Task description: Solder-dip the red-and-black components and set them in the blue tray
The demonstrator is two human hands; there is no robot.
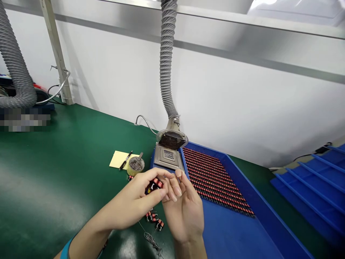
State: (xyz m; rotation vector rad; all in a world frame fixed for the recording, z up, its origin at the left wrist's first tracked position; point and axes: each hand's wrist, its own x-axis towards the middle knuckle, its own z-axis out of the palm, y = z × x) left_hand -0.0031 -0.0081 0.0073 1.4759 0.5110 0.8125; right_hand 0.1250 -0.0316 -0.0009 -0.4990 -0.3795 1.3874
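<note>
My left hand (138, 201) is closed, its thumb and index finger curled around a small red-and-black coil part (157, 183); the lower side of that part is hidden by the fingers. My right hand (184, 208) has its palm turned up and its fingers bent in, with the fingertips meeting those of the left hand. Whatever sits between the right fingertips, if anything, is too small to make out. Below the hands, several more red-and-black coil parts (159, 225) lie loose on the green table, beside a tangle of thin wire (152, 241).
A solder pot (169, 160) with a metal top stands under a fume hood (172, 138) on a grey hose. Right of it, a blue tray (229, 230) carries rows of coil parts (215, 180). Left lie a round tub (135, 166), yellow notepad (117, 159) and pen (125, 160).
</note>
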